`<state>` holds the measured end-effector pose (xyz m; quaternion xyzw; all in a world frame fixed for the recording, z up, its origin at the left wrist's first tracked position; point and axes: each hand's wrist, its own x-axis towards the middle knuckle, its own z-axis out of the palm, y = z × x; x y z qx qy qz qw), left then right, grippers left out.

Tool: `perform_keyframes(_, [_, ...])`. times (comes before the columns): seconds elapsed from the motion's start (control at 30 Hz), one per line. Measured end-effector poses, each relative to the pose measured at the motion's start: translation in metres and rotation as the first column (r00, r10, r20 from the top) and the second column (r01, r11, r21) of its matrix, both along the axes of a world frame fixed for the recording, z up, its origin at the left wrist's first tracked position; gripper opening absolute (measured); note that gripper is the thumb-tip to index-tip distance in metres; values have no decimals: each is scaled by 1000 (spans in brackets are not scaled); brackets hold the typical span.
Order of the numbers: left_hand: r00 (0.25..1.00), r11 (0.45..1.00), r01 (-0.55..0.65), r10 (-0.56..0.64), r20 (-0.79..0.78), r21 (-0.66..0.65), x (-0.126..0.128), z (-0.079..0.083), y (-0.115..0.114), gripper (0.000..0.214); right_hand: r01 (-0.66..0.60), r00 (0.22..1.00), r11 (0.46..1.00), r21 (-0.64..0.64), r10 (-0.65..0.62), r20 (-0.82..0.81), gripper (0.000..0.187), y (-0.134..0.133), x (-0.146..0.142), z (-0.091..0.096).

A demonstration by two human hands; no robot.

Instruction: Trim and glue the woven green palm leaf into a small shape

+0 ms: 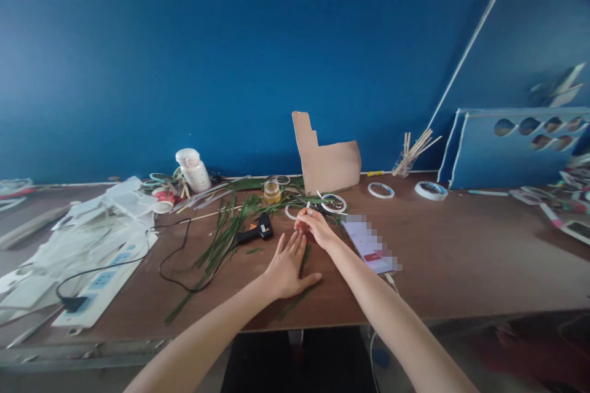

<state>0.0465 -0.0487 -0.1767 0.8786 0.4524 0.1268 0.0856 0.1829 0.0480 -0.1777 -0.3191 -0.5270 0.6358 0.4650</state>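
My left hand (pixel 290 267) lies flat on the brown table with its fingers spread. It presses over a long green leaf strip (pixel 305 261), parts of which show between finger and thumb and below the palm. Just beyond, my right hand (pixel 314 224) is closed in a pinch near the left fingertips. A slim, light pen-like tool (pixel 308 204) pokes up from its fingers; its lower end is hidden. Left of the hands lies a black glue gun (pixel 258 231), beside a heap of green leaf strips (pixel 225 233).
A phone or tablet (pixel 369 245) lies right of my right forearm. Behind stand a cardboard piece (pixel 329 163), a small jar (pixel 271 191) and tape rolls (pixel 334 203). A power strip (pixel 99 288), cable (pixel 161 264) and white scraps (pixel 101 221) cover the left.
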Motion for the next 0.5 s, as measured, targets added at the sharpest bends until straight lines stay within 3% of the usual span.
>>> perform_keyframes(0.2, [1000, 998, 12, -13, -11, -59, -7, 7, 5, 77, -7, 1000, 1000, 17, 7, -1, 19, 0, 1, 0])
perform_keyframes(0.33, [999, 1000, -2, 2, 40, -5, -19, 8, 0, 71, -1, 1000, 999, 50, 0, 13, 19, 1, 2, 0])
perform_keyframes(0.5, [977, 981, -186, 177, 123, 64, -30, 14, -7, 45, 19, 1000, 997, 79, -21, 22, 18, 2, 1, -2])
